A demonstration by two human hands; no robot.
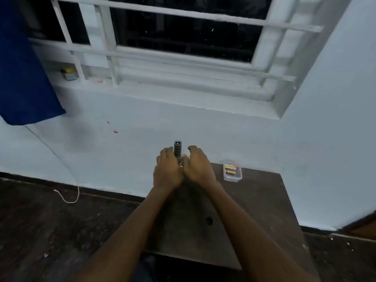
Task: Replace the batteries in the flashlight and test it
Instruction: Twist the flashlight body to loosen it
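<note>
A small grey metal flashlight [177,148] stands upright between my hands, its lens end pointing up and away; no light shows from it. My left hand [167,170] wraps around its lower body. My right hand [196,166] presses against the same lower part, with fingers curled; the flashlight's base is hidden by both hands. A clear plastic box [232,170] holding batteries with gold and orange wrappers sits on the dark table [254,200], to the right of my right hand.
The table stands against a pale wall under a barred window [183,33]. A small jar [69,74] sits on the sill at left, beside a blue curtain [22,68]. A white cord [69,198] lies on the dark floor at left. The tabletop has a round hole [209,220].
</note>
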